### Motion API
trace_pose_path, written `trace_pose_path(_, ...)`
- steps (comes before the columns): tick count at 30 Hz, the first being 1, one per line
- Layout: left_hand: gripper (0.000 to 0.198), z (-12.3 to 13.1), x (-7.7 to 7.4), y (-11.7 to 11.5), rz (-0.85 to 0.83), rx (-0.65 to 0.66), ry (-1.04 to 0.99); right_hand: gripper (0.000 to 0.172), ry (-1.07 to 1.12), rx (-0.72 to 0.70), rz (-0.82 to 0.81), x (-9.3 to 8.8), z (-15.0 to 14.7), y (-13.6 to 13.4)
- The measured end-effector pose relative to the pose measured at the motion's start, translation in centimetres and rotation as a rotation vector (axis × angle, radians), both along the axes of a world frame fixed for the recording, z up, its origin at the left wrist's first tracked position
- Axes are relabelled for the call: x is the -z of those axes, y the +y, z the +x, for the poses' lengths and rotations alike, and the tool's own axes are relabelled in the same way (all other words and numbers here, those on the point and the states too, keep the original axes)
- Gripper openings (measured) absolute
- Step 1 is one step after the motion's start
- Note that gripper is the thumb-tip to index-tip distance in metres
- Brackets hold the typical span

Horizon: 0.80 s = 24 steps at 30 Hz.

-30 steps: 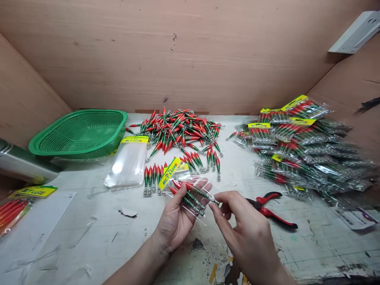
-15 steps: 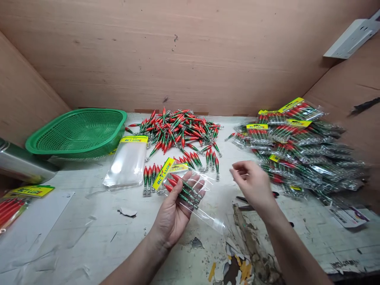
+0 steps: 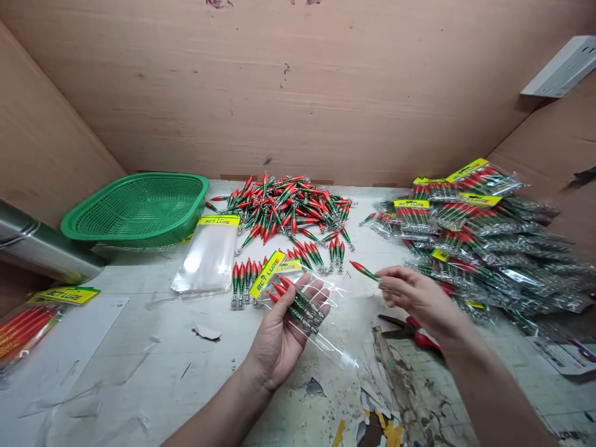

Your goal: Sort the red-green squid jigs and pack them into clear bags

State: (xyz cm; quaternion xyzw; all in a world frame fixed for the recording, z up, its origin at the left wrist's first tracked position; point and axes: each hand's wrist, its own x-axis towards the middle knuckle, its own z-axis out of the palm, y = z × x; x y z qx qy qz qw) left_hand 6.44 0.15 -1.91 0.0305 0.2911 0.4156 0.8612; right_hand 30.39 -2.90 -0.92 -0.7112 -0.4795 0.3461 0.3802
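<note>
My left hand [image 3: 284, 335] lies palm up over the table and cradles a clear plastic bag [image 3: 298, 301] with a yellow header card; several red-and-green lures sit inside it. My right hand [image 3: 414, 295] is to its right, fingers pinched on the tail of a single red-and-green lure [image 3: 364, 270] that points left toward the bag. A row of loose lures [image 3: 244, 279] lies just beyond my left hand. A big heap of loose lures [image 3: 288, 208] sits at the back centre.
A green mesh basket [image 3: 139, 208] stands back left, with a stack of empty bags [image 3: 209, 254] beside it. Filled bags [image 3: 484, 242] are piled at the right. Red-handled pliers [image 3: 412, 332] lie under my right wrist. A metal cylinder [image 3: 41, 245] and another packed bag [image 3: 32, 316] are at far left.
My right hand left the bag's mouth, reached out to the right and now holds one lure, pointed toward the bag. My left hand kept the bag almost still.
</note>
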Motion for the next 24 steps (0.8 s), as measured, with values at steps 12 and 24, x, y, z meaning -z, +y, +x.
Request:
trace_pose_path(12, 0.029, 0.2, -0.3, -0.5, 0.015, 0.031, 0.024, 0.007, -0.378, -0.321, 0.412, -3.5, -6.8, -7.8)
trace_pose_path(24, 0.031, 0.4, -0.2, -0.5, 0.011, 0.053, 0.033, 0.024, -0.669, -0.353, 0.694, -1.3, -8.5, -5.6)
